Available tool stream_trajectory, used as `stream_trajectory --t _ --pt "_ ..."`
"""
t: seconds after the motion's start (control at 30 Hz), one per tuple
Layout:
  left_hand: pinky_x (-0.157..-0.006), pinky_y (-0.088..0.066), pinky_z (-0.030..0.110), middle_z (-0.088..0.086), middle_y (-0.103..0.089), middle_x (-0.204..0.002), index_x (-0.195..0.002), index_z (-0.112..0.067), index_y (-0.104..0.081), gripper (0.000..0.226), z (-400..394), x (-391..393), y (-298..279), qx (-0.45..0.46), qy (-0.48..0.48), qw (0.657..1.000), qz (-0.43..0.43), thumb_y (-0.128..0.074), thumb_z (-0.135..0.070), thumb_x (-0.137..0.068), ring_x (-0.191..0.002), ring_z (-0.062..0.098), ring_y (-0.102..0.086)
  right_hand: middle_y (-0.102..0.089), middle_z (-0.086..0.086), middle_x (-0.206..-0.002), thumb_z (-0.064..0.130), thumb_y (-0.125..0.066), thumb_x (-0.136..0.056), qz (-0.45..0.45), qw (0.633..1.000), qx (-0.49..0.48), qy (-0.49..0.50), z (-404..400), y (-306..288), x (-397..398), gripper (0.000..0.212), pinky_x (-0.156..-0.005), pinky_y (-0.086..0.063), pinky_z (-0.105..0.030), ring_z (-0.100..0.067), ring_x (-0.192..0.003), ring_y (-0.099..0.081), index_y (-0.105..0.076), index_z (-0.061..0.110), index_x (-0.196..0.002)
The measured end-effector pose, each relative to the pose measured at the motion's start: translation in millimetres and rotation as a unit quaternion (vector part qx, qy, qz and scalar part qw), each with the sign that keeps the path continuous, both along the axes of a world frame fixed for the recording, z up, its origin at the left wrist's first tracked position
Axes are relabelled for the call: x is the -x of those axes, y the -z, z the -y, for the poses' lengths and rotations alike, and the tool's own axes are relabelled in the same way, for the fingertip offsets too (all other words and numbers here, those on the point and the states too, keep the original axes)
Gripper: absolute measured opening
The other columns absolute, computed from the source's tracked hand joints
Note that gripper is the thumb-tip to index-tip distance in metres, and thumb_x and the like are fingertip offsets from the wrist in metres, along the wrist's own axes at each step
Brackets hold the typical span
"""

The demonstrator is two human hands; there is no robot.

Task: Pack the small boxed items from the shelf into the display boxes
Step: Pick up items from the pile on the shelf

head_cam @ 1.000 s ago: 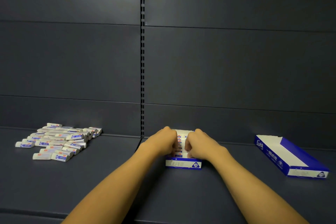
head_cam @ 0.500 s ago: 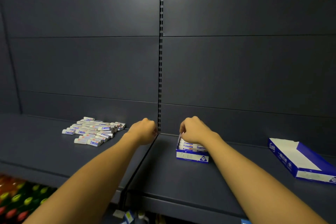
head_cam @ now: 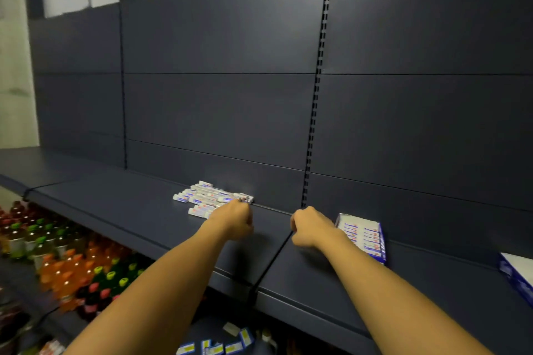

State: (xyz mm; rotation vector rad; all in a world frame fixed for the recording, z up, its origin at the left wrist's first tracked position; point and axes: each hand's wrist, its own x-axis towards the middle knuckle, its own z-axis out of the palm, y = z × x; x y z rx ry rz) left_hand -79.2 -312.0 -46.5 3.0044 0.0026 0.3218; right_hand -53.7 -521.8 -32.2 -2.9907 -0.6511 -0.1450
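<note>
My left hand (head_cam: 235, 220) has moved from the filled display box (head_cam: 364, 235), right of centre, to the loose boxed items (head_cam: 210, 199) at centre; both hands look clenched, the right hand (head_cam: 310, 229) holding nothing, so another load begins.

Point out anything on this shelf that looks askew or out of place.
The loose small boxes lie in a jumbled heap near the back panel, at mixed angles rather than in rows. The filled display box sits skewed to the shelf edge. No visible damage.
</note>
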Motion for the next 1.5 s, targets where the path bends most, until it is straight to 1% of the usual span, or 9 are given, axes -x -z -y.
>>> stream_trajectory --t 0.13,0.27,0.43,0.53,0.7,0.87,1.1,1.23,1.5 --pt "-0.07 -0.047 0.034 0.01 -0.065 -0.104 -0.098 -0.014 -0.074 0.02 -36 13 0 0.0 -0.018 1.0 -0.007 -0.062 -0.027 -0.09 -0.094 0.031 -0.064 -0.067 -0.016 -0.11 0.007 -0.059 -0.082 -0.016 1.0 0.0 -0.015 -36 3 7 0.029 -0.077 -0.058 -0.042 -0.033 -0.095 -0.068 -0.069 0.006 -0.11" --pt "-0.072 -0.05 0.037 0.008 -0.062 -0.093 -0.086 -0.012 -0.07 0.017 -78 22 -5 -0.007 -0.018 1.0 -0.014 -0.059 -0.024 -0.09 -0.094 0.032 -0.064 -0.067 -0.017 -0.112 0.004 -0.056 -0.082 -0.021 1.0 -0.013 -0.013 -75 6 13 0.033 -0.066 -0.051 -0.036 -0.033 -0.097 -0.068 -0.068 0.004 -0.113" --pt "-0.077 -0.054 0.034 0.006 -0.069 -0.11 -0.108 -0.015 -0.073 0.022 -137 25 -9 -0.021 -0.011 1.0 -0.013 -0.06 -0.024 -0.093 -0.095 0.024 -0.064 -0.064 -0.014 -0.114 0.008 -0.058 -0.086 -0.022 1.0 -0.02 -0.005 -125 8 18 0.029 -0.082 -0.058 -0.041 -0.031 -0.098 -0.065 -0.067 0.007 -0.113" --pt "-0.07 -0.049 0.031 0.006 -0.068 -0.106 -0.106 -0.015 -0.074 0.02 -171 27 -10 -0.032 -0.003 0.999 -0.008 -0.061 -0.022 -0.092 -0.089 0.022 -0.063 -0.063 -0.012 -0.114 0.009 -0.058 -0.086 -0.018 0.999 -0.027 0.003 -153 9 21 0.027 -0.083 -0.057 -0.039 -0.031 -0.097 -0.063 -0.067 0.009 -0.111" --pt "-0.085 -0.059 0.04 0.007 -0.067 -0.111 -0.109 -0.013 -0.074 0.023 -222 30 -5 -0.03 -0.003 0.999 -0.019 -0.06 -0.021 -0.093 -0.095 0.026 -0.066 -0.063 -0.012 -0.112 0.009 -0.056 -0.085 -0.016 0.999 -0.038 0.019 -195 12 27 0.027 -0.082 -0.056 -0.035 -0.031 -0.097 -0.064 -0.068 0.011 -0.109" --pt "-0.083 -0.059 0.039 0.008 -0.069 -0.106 -0.105 -0.01 -0.074 0.021 -261 26 5 -0.028 0.006 0.999 -0.027 -0.058 -0.017 -0.094 -0.092 0.027 -0.067 -0.065 -0.012 -0.109 0.007 -0.055 -0.084 -0.019 0.999 -0.034 0.027 -227 15 25 0.026 -0.08 -0.055 -0.034 -0.03 -0.096 -0.065 -0.068 0.01 -0.106" --pt "-0.084 -0.058 0.038 0.009 -0.067 -0.112 -0.113 -0.011 -0.072 0.023 -294 -11 14 -0.016 0.01 1.0 -0.014 -0.058 -0.013 -0.094 -0.094 0.027 -0.065 -0.063 -0.011 -0.12 0.007 -0.056 -0.086 0.009 0.999 -0.022 0.021 -263 7 -5 0.029 -0.088 -0.056 -0.037 -0.03 -0.103 -0.065 -0.069 0.01 -0.111" --pt "-0.09 -0.058 0.04 0.009 -0.065 -0.118 -0.117 -0.013 -0.071 0.026 -305 -46 20 -0.009 0.014 1.0 -0.012 -0.057 -0.012 -0.095 -0.099 0.027 -0.066 -0.062 -0.011 -0.116 0.004 -0.054 -0.083 0.018 0.999 -0.024 0.026 -281 0 -31 0.034 -0.079 -0.056 -0.035 -0.031 -0.098 -0.066 -0.07 0.012 -0.111" --pt "-0.092 -0.053 0.039 0.007 -0.058 -0.134 -0.132 -0.021 -0.064 0.038 -312 -109 26 -0.019 0.035 0.999 0.008 -0.056 -0.012 -0.096 -0.115 0.029 -0.06 -0.064 -0.009 -0.111 0.002 -0.059 -0.082 0.015 0.999 -0.028 0.016 -303 -14 -83 0.033 -0.082 -0.06 -0.041 -0.029 -0.093 -0.066 -0.071 0.012 -0.111"
